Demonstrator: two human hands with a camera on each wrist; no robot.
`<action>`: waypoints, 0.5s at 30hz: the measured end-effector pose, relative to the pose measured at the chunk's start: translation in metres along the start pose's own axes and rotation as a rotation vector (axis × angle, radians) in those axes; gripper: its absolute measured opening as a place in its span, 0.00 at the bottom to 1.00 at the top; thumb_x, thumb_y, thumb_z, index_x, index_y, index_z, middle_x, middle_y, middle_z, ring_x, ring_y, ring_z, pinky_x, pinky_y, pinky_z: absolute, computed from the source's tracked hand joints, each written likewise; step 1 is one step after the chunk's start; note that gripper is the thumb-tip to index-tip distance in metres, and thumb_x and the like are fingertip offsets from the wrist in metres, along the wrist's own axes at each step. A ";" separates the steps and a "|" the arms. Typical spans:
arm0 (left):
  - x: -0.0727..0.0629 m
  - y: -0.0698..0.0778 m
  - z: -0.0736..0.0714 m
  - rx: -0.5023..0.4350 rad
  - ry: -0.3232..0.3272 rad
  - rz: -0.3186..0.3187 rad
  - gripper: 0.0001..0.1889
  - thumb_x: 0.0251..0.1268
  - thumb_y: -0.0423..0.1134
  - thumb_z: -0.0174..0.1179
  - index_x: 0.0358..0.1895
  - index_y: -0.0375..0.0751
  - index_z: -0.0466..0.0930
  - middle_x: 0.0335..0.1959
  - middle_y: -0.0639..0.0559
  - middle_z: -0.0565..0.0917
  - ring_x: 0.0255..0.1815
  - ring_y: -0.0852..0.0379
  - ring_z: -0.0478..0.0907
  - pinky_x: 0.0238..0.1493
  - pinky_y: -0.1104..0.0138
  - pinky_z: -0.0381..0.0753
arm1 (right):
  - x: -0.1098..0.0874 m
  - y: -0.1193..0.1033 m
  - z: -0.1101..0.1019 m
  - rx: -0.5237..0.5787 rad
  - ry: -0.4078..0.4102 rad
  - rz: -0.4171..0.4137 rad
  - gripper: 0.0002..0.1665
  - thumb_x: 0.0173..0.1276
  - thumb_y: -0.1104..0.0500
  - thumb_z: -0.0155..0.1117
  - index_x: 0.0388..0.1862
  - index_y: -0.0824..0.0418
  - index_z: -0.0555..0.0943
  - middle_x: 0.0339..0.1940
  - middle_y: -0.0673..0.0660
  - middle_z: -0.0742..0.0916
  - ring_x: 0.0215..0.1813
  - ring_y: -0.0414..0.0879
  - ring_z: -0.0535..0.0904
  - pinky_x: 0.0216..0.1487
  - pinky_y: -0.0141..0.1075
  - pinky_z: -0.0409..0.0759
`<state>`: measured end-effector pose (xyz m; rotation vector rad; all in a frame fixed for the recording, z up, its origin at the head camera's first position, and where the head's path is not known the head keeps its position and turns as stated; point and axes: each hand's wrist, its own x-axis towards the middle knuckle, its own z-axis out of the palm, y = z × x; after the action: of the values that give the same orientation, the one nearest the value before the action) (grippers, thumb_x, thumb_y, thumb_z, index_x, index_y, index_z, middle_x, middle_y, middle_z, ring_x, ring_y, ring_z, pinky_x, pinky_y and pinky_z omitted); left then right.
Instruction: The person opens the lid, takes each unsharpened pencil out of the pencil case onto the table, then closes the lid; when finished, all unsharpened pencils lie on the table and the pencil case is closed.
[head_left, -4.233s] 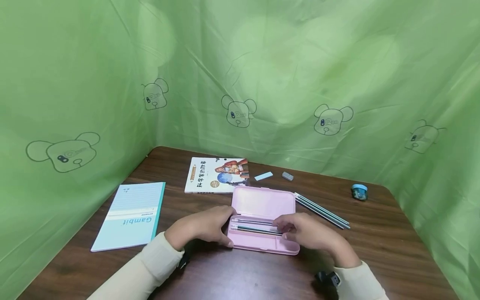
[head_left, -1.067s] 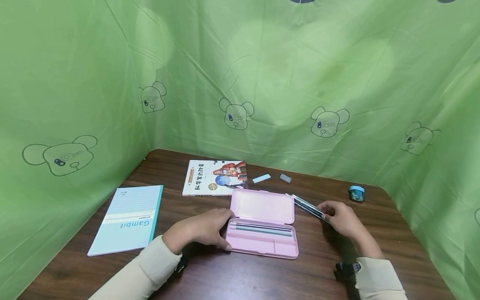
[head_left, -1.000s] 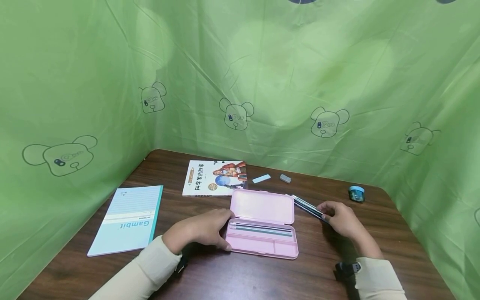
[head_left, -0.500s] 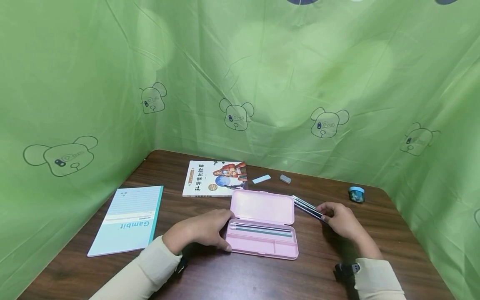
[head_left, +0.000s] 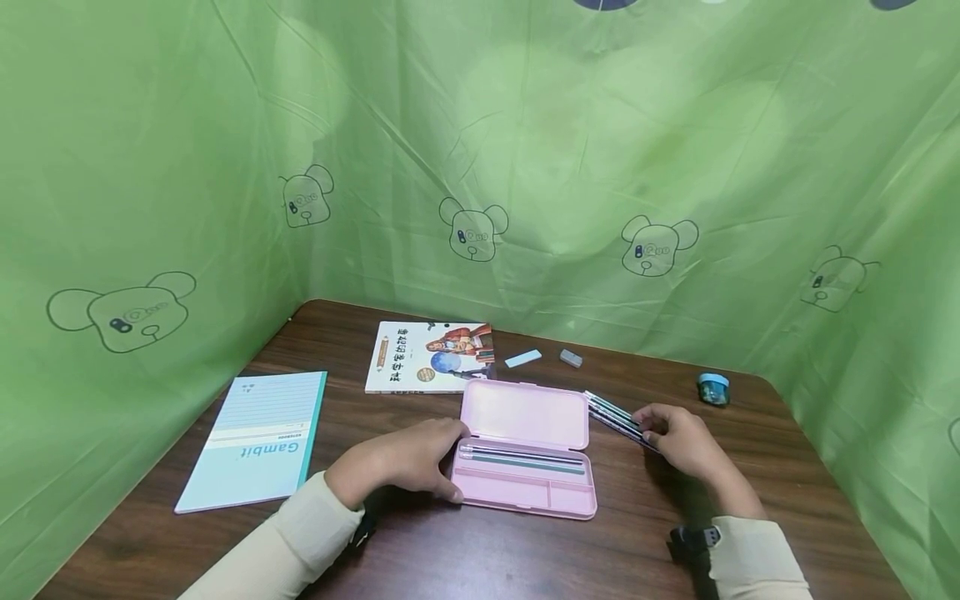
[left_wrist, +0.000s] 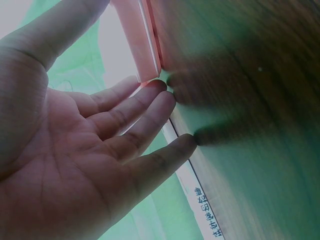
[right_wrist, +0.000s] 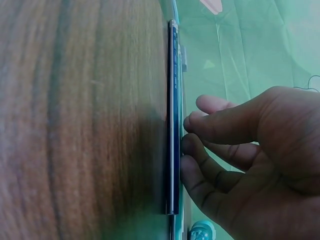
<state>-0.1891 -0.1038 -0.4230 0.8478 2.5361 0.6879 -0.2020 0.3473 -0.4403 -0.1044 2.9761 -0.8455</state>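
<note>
A pink pencil case (head_left: 525, 412) lies with its lid raised, several pencils (head_left: 525, 459) in its long rear compartment. My left hand (head_left: 405, 457) rests at the case's left end, thumb by the front corner; the left wrist view shows its fingers extended, fingertips by the pink edge (left_wrist: 142, 45). To the right of the case, my right hand (head_left: 678, 437) pinches at a bundle of loose pencils (head_left: 611, 411) lying on the table. The right wrist view has thumb and fingertips gathered against these pencils (right_wrist: 173, 125); how many they grip is hidden.
A notebook (head_left: 258, 442) lies at the left, and a picture book (head_left: 427, 358) behind the case. A light-blue strip (head_left: 522, 357) and a grey eraser-like block (head_left: 571, 357) are at the back. A small blue-lidded jar (head_left: 713, 388) stands far right on the wooden table (head_left: 525, 558).
My right hand has gone from inside the case to the loose pencils on the right. Those pencils have shifted slightly under its fingers. My left hand has stayed at the case.
</note>
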 end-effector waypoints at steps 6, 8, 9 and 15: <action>-0.001 0.002 -0.001 -0.011 0.016 0.022 0.42 0.55 0.48 0.88 0.69 0.35 0.78 0.63 0.43 0.85 0.67 0.47 0.81 0.76 0.46 0.79 | -0.002 -0.005 -0.001 0.002 0.006 -0.031 0.13 0.75 0.74 0.67 0.53 0.66 0.89 0.46 0.62 0.93 0.52 0.57 0.89 0.51 0.51 0.86; -0.002 0.002 -0.001 -0.011 0.017 0.026 0.41 0.55 0.48 0.89 0.68 0.35 0.78 0.62 0.43 0.85 0.66 0.48 0.81 0.75 0.46 0.79 | -0.004 -0.011 -0.001 0.010 0.001 -0.028 0.13 0.76 0.73 0.67 0.55 0.65 0.90 0.47 0.61 0.93 0.54 0.57 0.89 0.54 0.53 0.86; -0.002 0.002 -0.001 -0.014 0.016 0.027 0.41 0.55 0.48 0.88 0.68 0.35 0.78 0.61 0.43 0.85 0.65 0.48 0.81 0.75 0.46 0.79 | -0.005 -0.015 -0.002 0.010 -0.001 -0.037 0.13 0.76 0.72 0.67 0.55 0.64 0.90 0.48 0.61 0.93 0.55 0.58 0.89 0.56 0.55 0.86; -0.002 0.003 -0.001 -0.014 0.010 0.018 0.41 0.56 0.48 0.88 0.68 0.35 0.78 0.61 0.44 0.85 0.65 0.49 0.80 0.74 0.47 0.79 | -0.012 -0.056 -0.001 0.036 -0.049 -0.183 0.14 0.77 0.70 0.70 0.57 0.61 0.90 0.47 0.57 0.93 0.53 0.52 0.88 0.54 0.48 0.88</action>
<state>-0.1866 -0.1032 -0.4198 0.8659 2.5325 0.7164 -0.1870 0.3012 -0.4092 -0.3957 2.9374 -0.8986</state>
